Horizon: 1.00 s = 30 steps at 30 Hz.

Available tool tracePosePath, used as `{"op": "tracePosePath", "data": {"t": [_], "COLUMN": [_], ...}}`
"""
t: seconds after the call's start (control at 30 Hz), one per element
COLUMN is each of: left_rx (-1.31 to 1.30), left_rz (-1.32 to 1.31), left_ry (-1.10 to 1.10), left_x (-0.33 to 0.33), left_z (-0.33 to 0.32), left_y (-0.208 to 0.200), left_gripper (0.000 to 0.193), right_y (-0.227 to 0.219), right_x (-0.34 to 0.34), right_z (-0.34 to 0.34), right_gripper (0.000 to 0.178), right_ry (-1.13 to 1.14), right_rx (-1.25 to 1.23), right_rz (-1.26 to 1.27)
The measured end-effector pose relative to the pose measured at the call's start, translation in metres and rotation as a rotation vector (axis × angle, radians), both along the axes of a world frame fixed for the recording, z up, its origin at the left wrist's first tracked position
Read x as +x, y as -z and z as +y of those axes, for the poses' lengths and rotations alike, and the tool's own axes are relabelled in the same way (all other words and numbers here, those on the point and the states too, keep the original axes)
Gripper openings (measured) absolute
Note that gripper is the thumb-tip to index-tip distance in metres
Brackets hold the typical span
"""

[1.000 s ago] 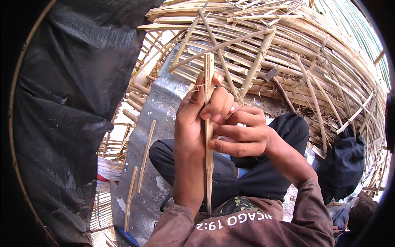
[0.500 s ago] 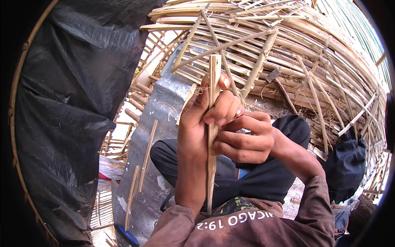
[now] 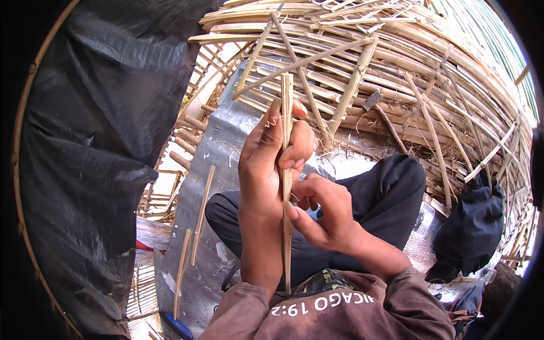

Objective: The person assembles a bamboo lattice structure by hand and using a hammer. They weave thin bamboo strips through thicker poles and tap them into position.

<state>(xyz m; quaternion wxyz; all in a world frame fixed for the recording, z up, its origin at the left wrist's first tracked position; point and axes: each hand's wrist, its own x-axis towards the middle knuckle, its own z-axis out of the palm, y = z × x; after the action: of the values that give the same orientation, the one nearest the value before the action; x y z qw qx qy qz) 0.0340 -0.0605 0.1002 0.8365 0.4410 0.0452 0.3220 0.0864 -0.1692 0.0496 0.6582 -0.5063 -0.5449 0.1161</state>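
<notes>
A narrow split bamboo strip [image 3: 287, 90] stands upright before my chest, its lower end reaching down to my shirt. My left hand [image 3: 262, 153] is closed round its upper part, the thumb on the left side and the fingers curled over from the right. Thin curly fibres [image 3: 273, 120] stick out beside the left thumb. Lower down, my right hand [image 3: 331, 212] is at the strip's right edge. Its thumb tip presses against the strip and the other fingers are curled, with their tips partly hidden.
My crossed legs [image 3: 379, 190] rest on a grey metal sheet [image 3: 218, 141]. Two thin sticks [image 3: 202, 218] lie to the left, near a black tarp [image 3: 85, 141]. Ahead are a crossed stick frame [image 3: 300, 71] and stacked bamboo slats [image 3: 391, 73]. Dark cloth [image 3: 470, 226] lies at right.
My right hand has moved down the strip, away from my left hand, and its thumb has come round to the strip's front edge. My left hand has shifted slightly left.
</notes>
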Motion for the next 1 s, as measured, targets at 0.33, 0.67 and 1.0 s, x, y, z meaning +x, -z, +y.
{"op": "tracePosePath", "data": {"t": [0.33, 0.67, 1.0], "left_rx": [0.138, 0.187, 0.197], "left_rz": [0.128, 0.168, 0.148], "left_ry": [-0.203, -0.274, -0.308], "left_x": [-0.005, -0.007, -0.008], "left_z": [-0.004, -0.007, -0.008], "left_y": [-0.005, -0.013, -0.021], "left_gripper": [0.033, 0.028, 0.03], "right_y": [-0.011, 0.007, 0.006], "right_x": [-0.027, -0.032, -0.029], "right_z": [0.006, 0.019, 0.02], "right_gripper": [0.017, 0.021, 0.023], "right_ry": [0.241, 0.165, 0.111], "right_rx": [-0.047, 0.12, 0.194], "right_rz": [0.066, 0.234, 0.21]}}
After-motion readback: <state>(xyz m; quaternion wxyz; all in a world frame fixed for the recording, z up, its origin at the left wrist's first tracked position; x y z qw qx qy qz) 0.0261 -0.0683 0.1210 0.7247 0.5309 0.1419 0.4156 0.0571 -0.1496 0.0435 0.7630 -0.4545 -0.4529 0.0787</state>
